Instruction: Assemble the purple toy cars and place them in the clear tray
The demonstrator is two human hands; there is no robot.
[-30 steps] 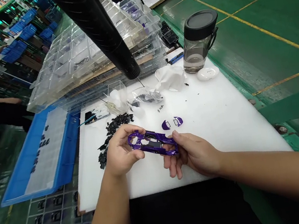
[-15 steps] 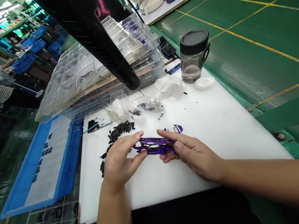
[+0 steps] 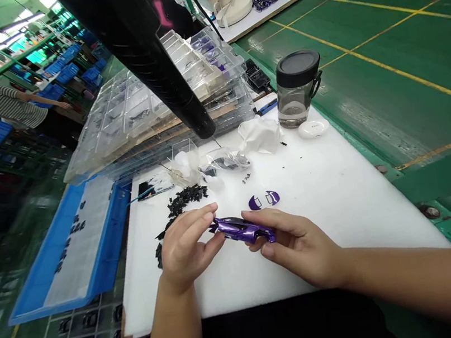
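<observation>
A shiny purple toy car body (image 3: 241, 231) is held between my two hands above the white work surface. My left hand (image 3: 186, 248) pinches its left end with fingertips and thumb. At its right end, the fingers and thumb of my right hand (image 3: 302, 242) are closed round it. Just beyond the body lie two small curved purple pieces (image 3: 273, 198) with cut-out shapes. Past my left hand spreads a heap of small black parts (image 3: 187, 198). A few tiny black bits (image 3: 246, 178) lie farther back.
A black electric screwdriver (image 3: 180, 94) hangs overhead, its bit over a clear bag (image 3: 228, 160). Clear compartment boxes (image 3: 128, 115) are stacked behind. A blue tray (image 3: 82, 300) stands left. A lidded cup (image 3: 294, 102) and white oval object (image 3: 313, 129) sit back right. A person in stripes stands far left.
The car body has been turned over from its hollow, open side to its smooth outer side. My right fingers have shifted on it. The view has moved slightly.
</observation>
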